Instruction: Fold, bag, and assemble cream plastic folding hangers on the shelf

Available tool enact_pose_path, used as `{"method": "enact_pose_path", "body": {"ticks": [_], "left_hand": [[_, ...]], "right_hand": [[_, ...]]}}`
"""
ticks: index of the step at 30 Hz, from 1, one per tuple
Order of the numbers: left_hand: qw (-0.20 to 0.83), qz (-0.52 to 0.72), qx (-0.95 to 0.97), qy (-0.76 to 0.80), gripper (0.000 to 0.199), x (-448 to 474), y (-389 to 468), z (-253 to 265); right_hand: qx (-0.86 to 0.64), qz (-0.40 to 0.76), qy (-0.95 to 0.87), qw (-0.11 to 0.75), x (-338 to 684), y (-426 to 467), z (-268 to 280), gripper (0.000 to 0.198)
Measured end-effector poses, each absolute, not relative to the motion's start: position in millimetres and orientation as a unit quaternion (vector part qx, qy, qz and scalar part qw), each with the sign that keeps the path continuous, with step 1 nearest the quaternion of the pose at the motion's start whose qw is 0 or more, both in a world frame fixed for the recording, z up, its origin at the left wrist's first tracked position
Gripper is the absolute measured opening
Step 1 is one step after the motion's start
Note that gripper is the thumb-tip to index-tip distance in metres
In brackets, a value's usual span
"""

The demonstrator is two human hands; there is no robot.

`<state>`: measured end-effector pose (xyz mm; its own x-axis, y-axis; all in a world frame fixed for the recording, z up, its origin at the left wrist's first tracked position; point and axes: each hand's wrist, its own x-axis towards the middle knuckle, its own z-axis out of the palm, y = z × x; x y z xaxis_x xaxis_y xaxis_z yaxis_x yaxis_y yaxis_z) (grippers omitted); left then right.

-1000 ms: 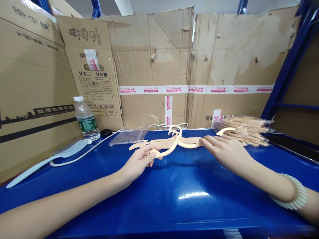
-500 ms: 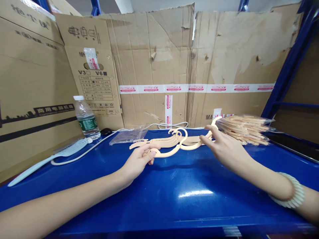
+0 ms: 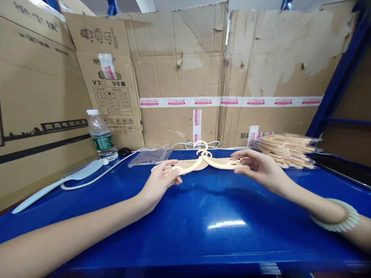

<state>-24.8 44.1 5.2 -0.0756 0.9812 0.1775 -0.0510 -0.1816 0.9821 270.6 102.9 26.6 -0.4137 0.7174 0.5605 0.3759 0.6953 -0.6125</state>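
Note:
A cream plastic clothes hanger (image 3: 189, 168) is held up between my two hands, its hook upward and its arms sloping down to each side. My left hand (image 3: 162, 175) pinches the left arm's end between thumb and fingers. At the other end, my right hand (image 3: 257, 166) has its thumb below and fingers above the right arm's tip. Directly behind lies a stack of matching hangers (image 3: 220, 161) on the blue table (image 3: 208, 216), partly hidden by the held one.
Plastic-wrapped hangers (image 3: 286, 150) are piled at the right, beside a dark flat device (image 3: 344, 170). On the left are a water bottle (image 3: 101, 135), a pale blue hairbrush (image 3: 63, 181), a white cable (image 3: 116, 172) and a clear plastic bag (image 3: 149, 156). Cardboard (image 3: 179, 77) stands behind.
My right hand has come down to the right end of the hanger. The hanger's two arms now spread evenly, with the hook upright in the middle. My left hand keeps its pinch.

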Motion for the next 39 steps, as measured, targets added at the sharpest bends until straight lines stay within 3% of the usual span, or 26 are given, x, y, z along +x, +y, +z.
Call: {"method": "enact_pose_path", "body": {"ticks": [6, 13, 19, 24, 30, 39], "left_hand": [[0.492, 0.597, 0.435, 0.460, 0.057, -19, 40, 15], [0.488, 0.576, 0.440, 0.486, 0.052, -17, 36, 14], [0.475, 0.527, 0.531, 0.464, 0.054, -9, 32, 7], [0.448, 0.517, 0.565, 0.461, 0.055, -10, 34, 4], [0.433, 0.529, 0.582, 0.440, 0.042, -10, 32, 6], [0.410, 0.505, 0.641, 0.408, 0.014, -10, 27, 9]], "right_hand": [[-0.335, 0.428, -0.692, 0.476, 275, 115, 30, 0.047], [-0.289, 0.533, -0.626, 0.490, 263, 108, 26, 0.053], [-0.259, 0.535, -0.643, 0.484, 242, 90, 13, 0.040], [-0.205, 0.532, -0.746, 0.343, 232, 74, 9, 0.024], [-0.195, 0.521, -0.793, 0.248, 236, 69, 12, 0.040], [-0.187, 0.514, -0.794, 0.266, 240, 71, 13, 0.048]]}}
